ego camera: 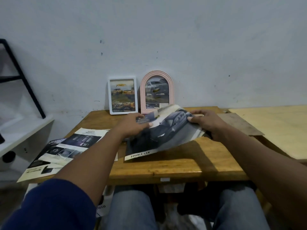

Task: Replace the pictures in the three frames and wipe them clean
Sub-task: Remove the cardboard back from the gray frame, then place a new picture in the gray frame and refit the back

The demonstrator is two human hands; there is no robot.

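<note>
Two frames stand upright at the back of the bench (166, 168), leaning on the wall (166, 39): a white frame (109, 97) and, just beside it on the right, a pink arched frame (142, 97), each with a truck picture inside. No third frame in view; possibly hidden under the paper, cannot tell. The step in hand looks like handling a replacement picture. A large car page (166, 136), printed "DOUBLE CAB", lies mid-bench with its right side raised off the wood and a shadow beneath. The left hand (132, 126) rests flat on the page's upper left, fingers extended, pressing rather than gripping. The right hand (207, 123) pinches the right edge, thumb on top and fingers behind. To do this well, judged from here: keep the left palm light so the glossy sheet does not crease, lift evenly, and keep the raised far corner from brushing the pink frame, which it nearly touches. Thin paper, likely to buckle if pulled from one edge. A second brochure (66, 146) lies at the left, overhanging the bench's near edge. Bench is varnished wood. A brown sheet (239, 123) and a pale plywood board (274, 123) lie at the right, a white shelf (25, 130) and a black rack (21, 77) at the left. Wall is pale and scuffed
</note>
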